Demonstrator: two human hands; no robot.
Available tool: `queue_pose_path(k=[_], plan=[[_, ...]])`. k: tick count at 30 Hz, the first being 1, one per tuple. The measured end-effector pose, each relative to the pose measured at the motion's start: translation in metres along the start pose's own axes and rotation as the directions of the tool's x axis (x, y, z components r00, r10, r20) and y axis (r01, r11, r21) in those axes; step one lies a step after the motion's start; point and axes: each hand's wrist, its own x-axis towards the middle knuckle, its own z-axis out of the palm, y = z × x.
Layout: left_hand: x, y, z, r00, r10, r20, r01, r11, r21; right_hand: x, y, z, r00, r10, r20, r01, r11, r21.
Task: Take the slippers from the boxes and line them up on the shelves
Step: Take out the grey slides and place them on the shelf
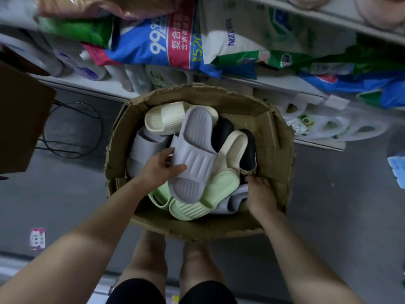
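Pale lilac ribbed slipper, cream slippers, mint green slippers, black slipper, brown cardboard box, grey floor

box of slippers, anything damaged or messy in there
Yes. The cardboard box has torn, ragged rims and bent flaps. The slippers inside lie heaped at odd angles, colours mixed, not paired; the left hand grips the lilac slipper on top.

Blue, red and white detergent bag top centre, with printed digits. Green bag upper left, white bag with blue print to the right of centre. More green and blue bags far right. White handled jugs mid right, white bottles upper left. Black cable loop lies on the grey floor at left. Pink sticker lower left, blurred. Light blue packet at the right edge.
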Motion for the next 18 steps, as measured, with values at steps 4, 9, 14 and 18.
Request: queue_pose_path(k=[4, 9, 14, 18], plan=[[-0.013, -0.011, -0.012, 0.999, 0.027, -0.039, -0.031, 0.994, -0.104, 0.008, 0.003, 0.014, 0.999, -0.05, -0.013, 0.047, 0.979, -0.196], [-0.028, -0.014, -0.029, 0.992, 0.016, -0.127, -0.037, 0.986, -0.164, 0.0, -0.021, -0.049, 0.989, -0.14, -0.056, 0.144, 0.987, 0.076], [-0.043, -0.001, -0.037, 0.984, 0.022, -0.178, -0.076, 0.951, -0.3, -0.024, -0.051, -0.147, 0.912, -0.307, -0.273, 0.382, 0.878, 0.288], [-0.049, 0.0, -0.048, 0.98, 0.015, -0.2, -0.084, 0.937, -0.339, -0.013, -0.081, -0.198, 0.856, -0.403, -0.325, 0.499, 0.809, 0.312]])
